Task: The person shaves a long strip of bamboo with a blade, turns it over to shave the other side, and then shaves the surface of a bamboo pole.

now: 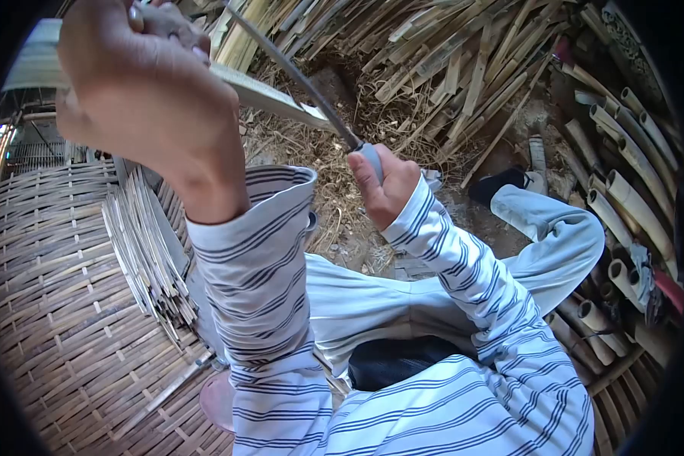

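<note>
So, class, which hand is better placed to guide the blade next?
Probably the right hand: it grips the knife by its handle, blade close to the pale strip. The left hand appears occupied holding that strip.

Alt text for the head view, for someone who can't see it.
A seated person's right hand grips a knife, its blade crossing the end of a pale bamboo strip held in the left hand. Woven bamboo lies at left, with thin strips on it; split bamboo and bamboo tubes fill the upper and right sides.
</note>
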A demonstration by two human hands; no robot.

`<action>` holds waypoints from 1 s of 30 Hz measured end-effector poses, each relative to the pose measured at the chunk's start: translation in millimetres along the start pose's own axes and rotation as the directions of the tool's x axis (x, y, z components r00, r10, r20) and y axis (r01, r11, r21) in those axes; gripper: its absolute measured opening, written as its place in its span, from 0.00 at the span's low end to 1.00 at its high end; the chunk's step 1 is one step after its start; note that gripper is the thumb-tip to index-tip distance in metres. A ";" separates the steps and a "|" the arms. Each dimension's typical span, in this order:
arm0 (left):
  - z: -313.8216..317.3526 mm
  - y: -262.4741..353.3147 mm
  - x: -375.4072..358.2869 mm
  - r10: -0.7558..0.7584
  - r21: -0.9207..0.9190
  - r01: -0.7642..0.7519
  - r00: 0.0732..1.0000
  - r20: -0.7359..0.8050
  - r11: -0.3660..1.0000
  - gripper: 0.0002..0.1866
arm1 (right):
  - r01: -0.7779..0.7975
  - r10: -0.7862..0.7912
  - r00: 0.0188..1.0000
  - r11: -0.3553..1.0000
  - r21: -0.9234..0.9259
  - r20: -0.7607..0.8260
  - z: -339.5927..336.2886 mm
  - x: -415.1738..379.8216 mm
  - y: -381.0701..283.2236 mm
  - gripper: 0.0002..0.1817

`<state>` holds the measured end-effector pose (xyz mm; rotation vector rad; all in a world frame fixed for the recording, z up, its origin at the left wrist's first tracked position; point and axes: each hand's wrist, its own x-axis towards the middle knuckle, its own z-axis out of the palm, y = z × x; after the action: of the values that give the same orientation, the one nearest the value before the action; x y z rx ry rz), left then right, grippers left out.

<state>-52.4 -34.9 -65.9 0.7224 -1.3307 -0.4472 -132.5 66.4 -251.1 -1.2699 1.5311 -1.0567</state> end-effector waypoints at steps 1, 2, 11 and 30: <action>-0.9 0.0 0.2 0.040 0.080 -0.039 0.999 -0.016 0.996 0.14 | 0.029 -0.029 1.000 0.999 -0.045 -0.004 2.6 -0.3 2.0 0.21; -2.6 0.4 -0.6 0.078 0.158 -0.072 0.997 -0.027 0.985 0.14 | 0.053 -0.054 0.999 0.995 -0.090 -0.009 5.5 -2.5 5.4 0.21; -14.9 -1.8 2.7 0.002 -0.113 0.000 1.000 0.019 0.994 0.15 | -0.071 0.071 0.997 0.997 0.027 0.021 9.6 -9.3 13.0 0.22; -36.8 -17.3 58.3 -0.232 -0.360 0.434 0.844 0.484 0.826 0.14 | -0.017 0.017 0.998 1.000 0.004 0.066 2.7 13.4 -9.5 0.22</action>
<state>-2.9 -78.3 -39.2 0.4719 -1.4179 -1.2297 -128.9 51.8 -244.1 -1.2743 1.4869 -0.9972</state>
